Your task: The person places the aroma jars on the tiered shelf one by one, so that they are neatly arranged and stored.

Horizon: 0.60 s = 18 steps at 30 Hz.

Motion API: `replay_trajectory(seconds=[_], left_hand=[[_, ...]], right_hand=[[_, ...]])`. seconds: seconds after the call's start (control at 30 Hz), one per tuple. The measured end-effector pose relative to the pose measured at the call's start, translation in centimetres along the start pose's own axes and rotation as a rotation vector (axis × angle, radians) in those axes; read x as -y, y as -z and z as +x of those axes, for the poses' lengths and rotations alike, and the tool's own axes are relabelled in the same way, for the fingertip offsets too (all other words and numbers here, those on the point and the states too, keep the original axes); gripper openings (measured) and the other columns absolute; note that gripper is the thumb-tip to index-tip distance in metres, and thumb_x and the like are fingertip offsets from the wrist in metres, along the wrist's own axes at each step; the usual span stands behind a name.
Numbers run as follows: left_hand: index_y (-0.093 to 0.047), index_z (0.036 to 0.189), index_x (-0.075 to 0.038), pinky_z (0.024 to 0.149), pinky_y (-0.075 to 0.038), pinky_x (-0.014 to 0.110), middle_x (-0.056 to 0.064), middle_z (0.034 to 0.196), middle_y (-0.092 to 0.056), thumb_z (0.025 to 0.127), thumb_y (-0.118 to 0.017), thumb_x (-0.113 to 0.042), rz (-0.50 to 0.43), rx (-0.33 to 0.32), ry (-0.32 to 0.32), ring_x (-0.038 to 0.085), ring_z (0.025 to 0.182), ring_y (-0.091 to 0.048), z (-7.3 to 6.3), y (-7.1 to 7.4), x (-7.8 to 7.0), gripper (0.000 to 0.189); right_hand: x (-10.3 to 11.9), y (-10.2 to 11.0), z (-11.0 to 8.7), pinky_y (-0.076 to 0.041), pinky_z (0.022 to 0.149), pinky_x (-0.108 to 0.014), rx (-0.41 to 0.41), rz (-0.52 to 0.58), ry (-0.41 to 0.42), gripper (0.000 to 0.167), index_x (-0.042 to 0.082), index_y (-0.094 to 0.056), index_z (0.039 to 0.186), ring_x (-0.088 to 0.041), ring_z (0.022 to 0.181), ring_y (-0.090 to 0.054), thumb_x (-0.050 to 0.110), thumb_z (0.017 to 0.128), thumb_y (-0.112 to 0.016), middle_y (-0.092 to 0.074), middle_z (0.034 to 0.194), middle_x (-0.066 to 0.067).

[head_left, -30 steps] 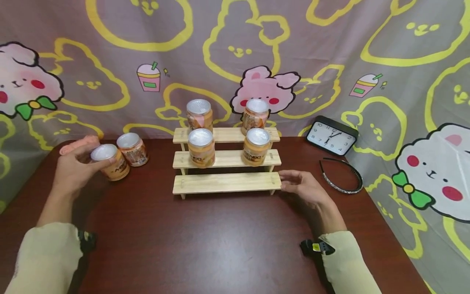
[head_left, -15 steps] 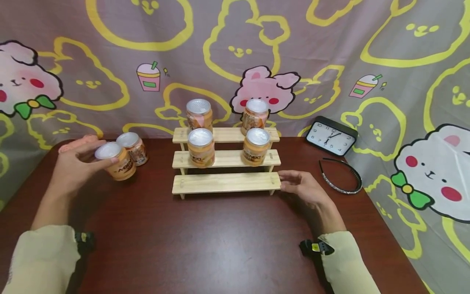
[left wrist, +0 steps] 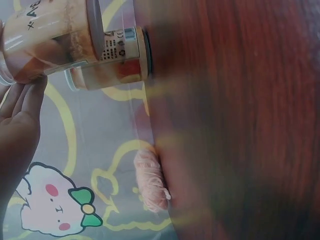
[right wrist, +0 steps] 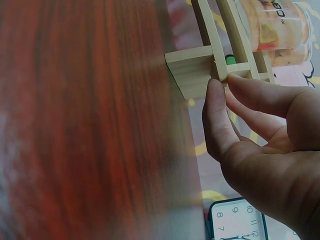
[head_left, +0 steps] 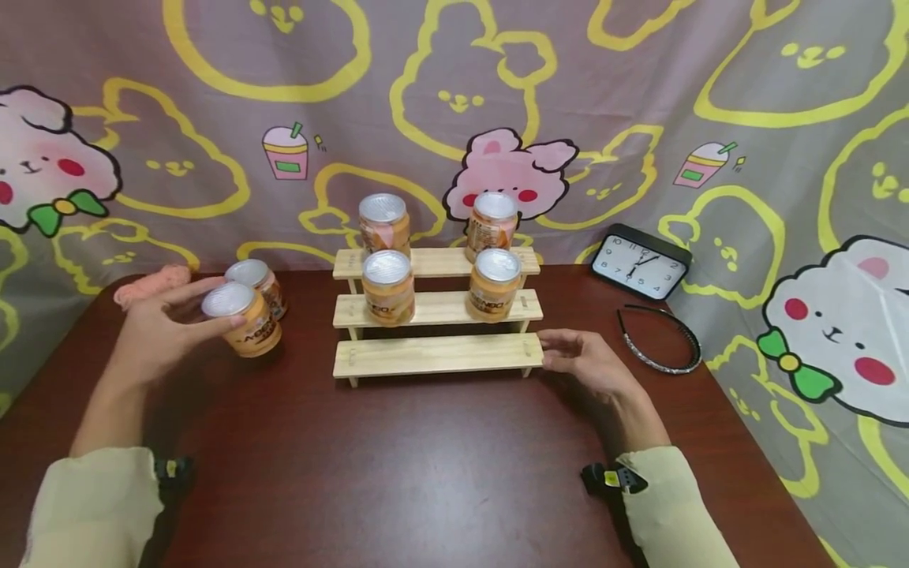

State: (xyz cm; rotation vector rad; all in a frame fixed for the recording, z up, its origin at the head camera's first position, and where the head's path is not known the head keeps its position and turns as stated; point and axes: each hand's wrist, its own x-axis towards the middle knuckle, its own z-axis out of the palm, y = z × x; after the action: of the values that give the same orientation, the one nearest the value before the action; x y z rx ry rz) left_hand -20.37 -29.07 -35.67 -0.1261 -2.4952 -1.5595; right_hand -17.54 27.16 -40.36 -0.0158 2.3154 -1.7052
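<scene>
My left hand (head_left: 158, 335) grips an orange fruit can (head_left: 250, 327) with a silver top, thumb in front and fingers behind. The left wrist view shows this can (left wrist: 50, 42) tilted and raised off the table. Just behind it stands a second fruit can (head_left: 273, 296) on the table. A three-step wooden rack (head_left: 436, 355) stands in the middle, with two cans on its top step and two on its middle step; its lowest step is bare. My right hand (head_left: 585, 363) pinches the right end of that lowest step between thumb and fingertips (right wrist: 216, 92).
At the back left lies a pink skein of yarn (head_left: 152, 285). A black-framed clock (head_left: 641, 263) stands at the back right, with a black headband (head_left: 663, 367) in front of it. Patterned cloth (head_left: 341, 118) hangs behind the dark wooden table (head_left: 398, 473).
My left hand has carried the fruit can to the right, away from the yarn, and it now overlaps the can behind it. My right hand has stayed at the rack's end.
</scene>
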Motion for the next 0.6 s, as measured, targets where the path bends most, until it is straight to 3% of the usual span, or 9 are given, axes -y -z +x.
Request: replay_trajectory(seconds=[0.23,0.4,0.6], left_hand=[[-0.057,0.142,-0.001,0.077,-0.049,0.007,0.002,0.128,-0.054,0.084,-0.085,-0.012,0.04,0.029,0.017,-0.001,0.097,-0.058,-0.2,-0.7,-0.6,0.065],[-0.057,0.142,-0.001,0.077,-0.048,0.007,0.014,0.133,-0.053,0.083,-0.086,-0.012,0.049,0.038,-0.005,-0.001,0.1,-0.058,-0.2,-1.3,-1.1,0.067],[-0.059,0.141,-0.003,0.077,-0.05,0.009,-0.003,0.124,-0.058,0.082,-0.087,-0.009,0.046,0.047,-0.032,-0.003,0.099,-0.06,-0.4,-2.2,-1.9,0.066]], right_hand=[[0.1,-0.2,-0.2,-0.055,0.086,-0.027,-0.013,-0.007,-0.002,0.049,-0.012,-0.052,0.139,-0.018,0.105,-0.066,-0.004,0.093,-0.068,-0.065,0.125,-0.027],[0.0,-0.2,0.0,-0.055,0.086,-0.027,-0.019,-0.02,-0.006,0.049,-0.011,-0.052,0.139,-0.018,0.106,-0.066,-0.004,0.093,-0.068,-0.064,0.126,-0.025],[-0.1,-0.1,0.1,-0.056,0.085,-0.026,-0.008,-0.003,0.002,0.049,-0.012,-0.052,0.139,-0.015,0.103,-0.066,-0.006,0.093,-0.067,-0.064,0.125,-0.026]])
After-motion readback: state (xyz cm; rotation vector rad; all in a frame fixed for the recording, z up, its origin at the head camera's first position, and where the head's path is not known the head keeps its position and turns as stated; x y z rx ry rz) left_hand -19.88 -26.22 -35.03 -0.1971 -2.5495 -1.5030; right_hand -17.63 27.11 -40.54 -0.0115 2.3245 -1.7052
